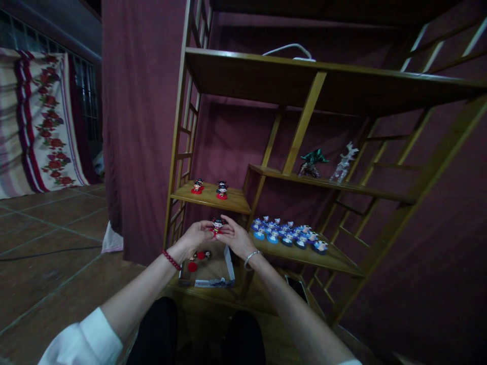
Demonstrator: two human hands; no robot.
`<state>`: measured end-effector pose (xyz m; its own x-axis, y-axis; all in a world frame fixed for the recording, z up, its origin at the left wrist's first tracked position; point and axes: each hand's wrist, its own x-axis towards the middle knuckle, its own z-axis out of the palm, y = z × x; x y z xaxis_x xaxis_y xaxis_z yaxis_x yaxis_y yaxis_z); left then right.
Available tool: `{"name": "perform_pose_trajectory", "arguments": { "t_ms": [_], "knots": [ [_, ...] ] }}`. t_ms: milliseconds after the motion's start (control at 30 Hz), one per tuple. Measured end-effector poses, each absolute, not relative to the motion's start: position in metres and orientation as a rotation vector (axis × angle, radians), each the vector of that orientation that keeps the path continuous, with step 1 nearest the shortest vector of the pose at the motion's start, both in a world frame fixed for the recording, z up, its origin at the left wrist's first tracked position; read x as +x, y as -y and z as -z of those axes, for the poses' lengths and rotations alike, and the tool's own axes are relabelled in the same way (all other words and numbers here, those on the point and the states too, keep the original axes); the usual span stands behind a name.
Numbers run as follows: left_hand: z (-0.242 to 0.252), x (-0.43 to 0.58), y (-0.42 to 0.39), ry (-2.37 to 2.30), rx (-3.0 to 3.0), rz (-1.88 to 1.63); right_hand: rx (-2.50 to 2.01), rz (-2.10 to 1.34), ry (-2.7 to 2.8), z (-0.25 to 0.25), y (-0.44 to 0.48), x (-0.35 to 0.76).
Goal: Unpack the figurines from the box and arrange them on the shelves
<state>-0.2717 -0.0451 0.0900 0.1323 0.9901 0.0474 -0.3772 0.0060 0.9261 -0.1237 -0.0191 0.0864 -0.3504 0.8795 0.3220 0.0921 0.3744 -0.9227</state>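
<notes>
Between both hands, above an open box (208, 282), is a small dark-haired figurine (217, 224) on a red base. My left hand (196, 236) pinches it from the left, fingers closed at its side. From the other side my right hand (237, 235) grips it too, with its fingers under and beside the base. Inside the box lie a few similar red-based figurines (192, 266), tipped over. Just above my hands, several like figurines (222, 191) stand upright on the left shelf (236, 204).
Rows of blue-and-white figurines (288, 237) fill the lower right shelf (342, 264). Higher up stand a green figure (314, 158) and a silvery figure (344, 163). A wooden post (304, 124) divides the shelving. A dark flat object (297, 288) lies low at right.
</notes>
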Motion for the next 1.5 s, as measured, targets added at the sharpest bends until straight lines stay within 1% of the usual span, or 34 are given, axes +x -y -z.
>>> {"name": "perform_pose_trajectory", "arguments": {
  "t_ms": [533,933,1100,1333,1500],
  "knots": [
    [-0.121,-0.259,0.039,-0.674,1.125,-1.296,-0.842,-0.993,1.753,-0.126,0.018,-0.109],
    [-0.136,-0.252,0.029,-0.631,1.177,-1.304,-0.816,-0.966,1.763,-0.141,0.008,-0.100],
    [-0.147,-0.252,0.024,-0.665,1.217,-1.318,-0.810,-0.925,1.785,-0.149,-0.001,-0.100],
    [-0.160,-0.254,0.011,-0.837,1.370,-1.311,-0.778,-0.958,1.755,-0.161,-0.010,-0.105],
    [-0.165,-0.257,0.000,-0.860,1.446,-1.287,-0.771,-0.953,1.764,-0.166,-0.018,-0.108]
  ]
}}
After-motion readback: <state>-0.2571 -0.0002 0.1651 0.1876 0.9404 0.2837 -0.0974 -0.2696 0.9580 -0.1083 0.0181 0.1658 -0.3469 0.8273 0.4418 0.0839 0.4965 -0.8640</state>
